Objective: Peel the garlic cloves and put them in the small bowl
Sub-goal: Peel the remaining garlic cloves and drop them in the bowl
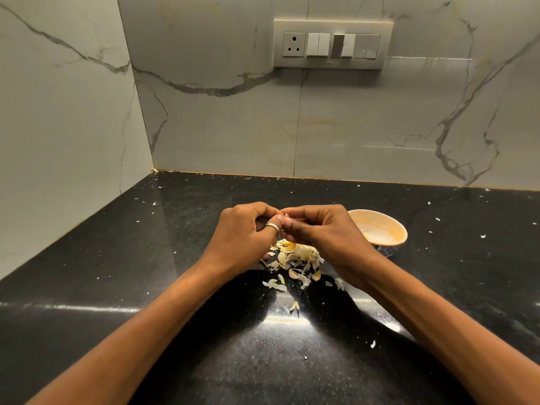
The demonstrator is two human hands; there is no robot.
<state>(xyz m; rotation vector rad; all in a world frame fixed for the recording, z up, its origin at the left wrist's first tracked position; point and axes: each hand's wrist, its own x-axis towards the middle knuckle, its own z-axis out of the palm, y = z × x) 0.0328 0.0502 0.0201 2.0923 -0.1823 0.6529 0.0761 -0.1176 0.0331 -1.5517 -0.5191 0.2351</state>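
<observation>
My left hand [245, 229] and my right hand [318, 229] meet fingertip to fingertip over the black counter, pinching a small garlic clove [285, 216] of which only a pale tip shows. A ring sits on my left thumb. Under the hands lies a heap of garlic skins [295, 258]. The small bowl [391, 226], pale inside with a blue pattern outside, stands just right of my right hand; a little pale content lies at its bottom.
Flakes of skin are scattered over the black counter [146, 287]. Marble walls close the corner at the left and back. A socket and switch panel [333, 43] is on the back wall.
</observation>
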